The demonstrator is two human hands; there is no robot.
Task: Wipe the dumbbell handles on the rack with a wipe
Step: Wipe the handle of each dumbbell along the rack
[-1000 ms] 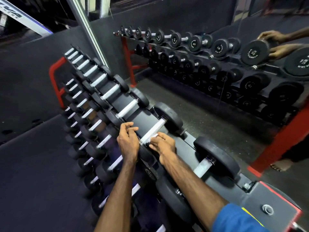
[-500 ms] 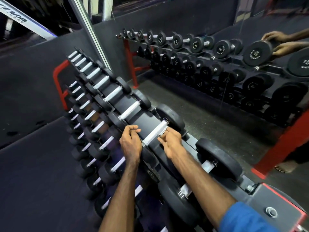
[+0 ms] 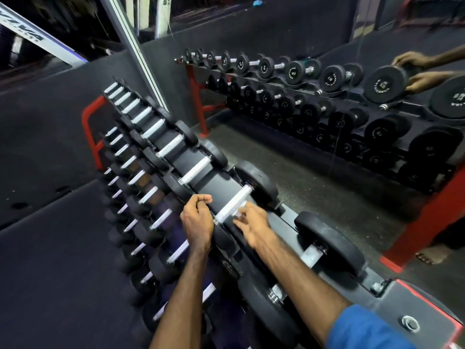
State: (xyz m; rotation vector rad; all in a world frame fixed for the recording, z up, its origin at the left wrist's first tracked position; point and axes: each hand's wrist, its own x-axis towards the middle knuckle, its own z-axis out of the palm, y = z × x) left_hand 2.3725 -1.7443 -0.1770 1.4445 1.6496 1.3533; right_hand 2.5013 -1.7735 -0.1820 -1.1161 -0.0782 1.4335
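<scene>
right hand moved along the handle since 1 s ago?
Yes. The right hand slid up the dumbbell handle, from its near end toward the far weight head.

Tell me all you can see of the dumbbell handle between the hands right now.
The handle is a pale, silvery, textured bar, seemingly knurled metal, running diagonally on the rack's top tier between two black round weights. The right hand holds a small whitish wipe against its lower side. The left hand, fingers curled, sits at its near end.

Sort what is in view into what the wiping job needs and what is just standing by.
Job:
- white wipe in right hand
- knurled silver dumbbell handle
- left hand
- black tiered rack

Standing by:
- mirror's reflected dumbbell rack
- red frame post
</scene>
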